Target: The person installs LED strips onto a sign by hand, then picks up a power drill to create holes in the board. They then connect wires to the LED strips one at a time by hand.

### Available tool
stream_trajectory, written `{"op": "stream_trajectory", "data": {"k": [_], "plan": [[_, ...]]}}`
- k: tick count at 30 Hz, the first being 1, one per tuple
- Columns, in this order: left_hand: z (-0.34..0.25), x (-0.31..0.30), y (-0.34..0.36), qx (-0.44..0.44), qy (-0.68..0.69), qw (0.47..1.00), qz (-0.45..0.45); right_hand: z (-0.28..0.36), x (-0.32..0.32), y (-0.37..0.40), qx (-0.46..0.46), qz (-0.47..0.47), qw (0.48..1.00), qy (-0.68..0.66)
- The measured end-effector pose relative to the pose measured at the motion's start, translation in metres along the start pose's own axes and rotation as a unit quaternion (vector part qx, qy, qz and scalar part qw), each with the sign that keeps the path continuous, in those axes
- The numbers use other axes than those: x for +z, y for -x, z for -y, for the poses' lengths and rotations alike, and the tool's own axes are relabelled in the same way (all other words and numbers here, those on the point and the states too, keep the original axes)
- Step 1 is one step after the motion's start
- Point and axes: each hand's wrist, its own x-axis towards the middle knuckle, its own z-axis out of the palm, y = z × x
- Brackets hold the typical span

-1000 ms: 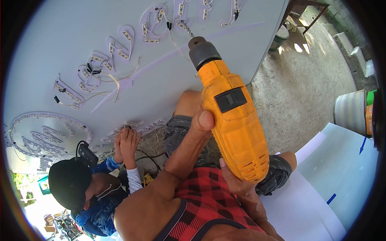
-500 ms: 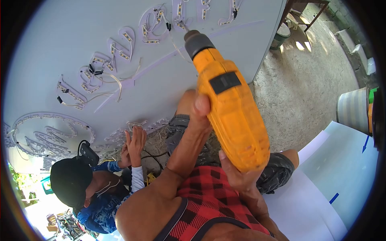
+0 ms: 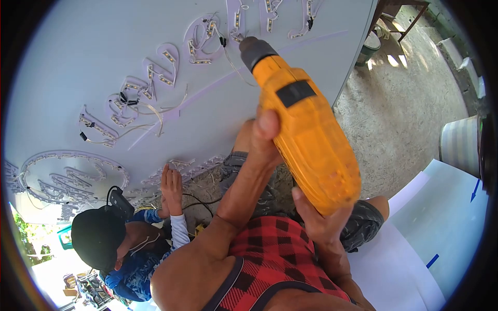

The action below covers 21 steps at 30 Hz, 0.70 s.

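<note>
A yellow power drill (image 3: 311, 140) with a dark chuck fills the middle of the view, angled up and left. Its bit points at the foot of a letter outline lined with LED modules (image 3: 237, 20) on the large white panel (image 3: 207, 109). My left hand (image 3: 265, 129) is closed on the side of the drill body behind the chuck, thumb showing. Lower down, my right hand (image 3: 324, 220) grips the rear of the drill, its fingers partly hidden beneath the housing. More raised letters with LED modules and thin wires (image 3: 161, 78) run across the panel.
At lower left a co-worker in a dark cap (image 3: 96, 236) has both hands (image 3: 172, 189) at the panel's lower lettering. White sheets with blue arrows (image 3: 441, 228) lie at right. A striped bucket (image 3: 459, 140) and a pail (image 3: 368, 49) stand on the concrete floor (image 3: 399, 114).
The view has shifted slightly, so the panel appears lower and farther right. The drill's rear has swung a little to the right. The co-worker's fingers have come closer together.
</note>
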Motion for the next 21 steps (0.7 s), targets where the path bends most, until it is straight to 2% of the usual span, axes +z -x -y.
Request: {"op": "stream_trajectory", "data": {"k": [1,3,5,7,8,9,11,13,14,15,17,19,20,21], "plan": [[0.003,0.005,0.005,0.005,-0.045,0.999,-0.004,0.005,-0.001,0.008,0.002,-0.001,1.000,0.002],[0.007,0.012,0.015,0.001,-0.040,0.999,-0.005,0.012,-0.004,0.020,0.098,-0.043,0.992,-0.069],[0.008,0.010,0.011,0.000,-0.036,0.999,0.000,0.008,-0.005,0.018,0.059,-0.035,0.997,-0.034],[0.005,-0.001,0.004,-0.007,0.053,0.997,0.054,0.007,-0.003,0.014,0.026,-0.022,0.999,0.001],[0.003,-0.002,0.003,-0.005,0.054,0.997,0.058,0.007,-0.001,0.009,-0.003,-0.015,1.000,0.016],[-0.001,0.003,0.002,-0.016,0.073,0.997,0.036,0.007,0.000,0.007,-0.029,-0.006,0.999,0.031],[-0.008,0.017,0.001,-0.026,0.092,0.995,0.015,0.009,-0.004,0.007,-0.010,0.009,1.000,0.021],[-0.015,0.037,0.003,0.010,-0.037,0.999,-0.038,0.007,-0.010,0.008,0.009,0.023,1.000,0.007],[-0.013,0.038,0.007,0.009,-0.038,0.998,-0.039,0.005,-0.017,0.014,0.052,0.029,0.998,0.001],[-0.010,0.040,0.014,-0.006,-0.057,0.998,-0.029,0.004,-0.024,0.023,0.099,0.035,0.994,-0.003],[-0.002,0.041,0.020,-0.023,-0.076,0.997,-0.014,-0.017,-0.033,0.042,0.108,0.009,0.994,-0.021],[0.011,0.040,0.028,-0.064,-0.111,0.989,0.075,-0.044,-0.043,0.062,0.116,-0.020,0.992,-0.039],[0.017,0.044,0.031,-0.065,-0.113,0.989,0.076,-0.057,-0.047,0.068,0.115,0.003,0.992,-0.052],[0.023,0.050,0.033,-0.090,-0.172,0.978,0.077,-0.073,-0.050,0.074,0.114,0.027,0.991,-0.064]]}}
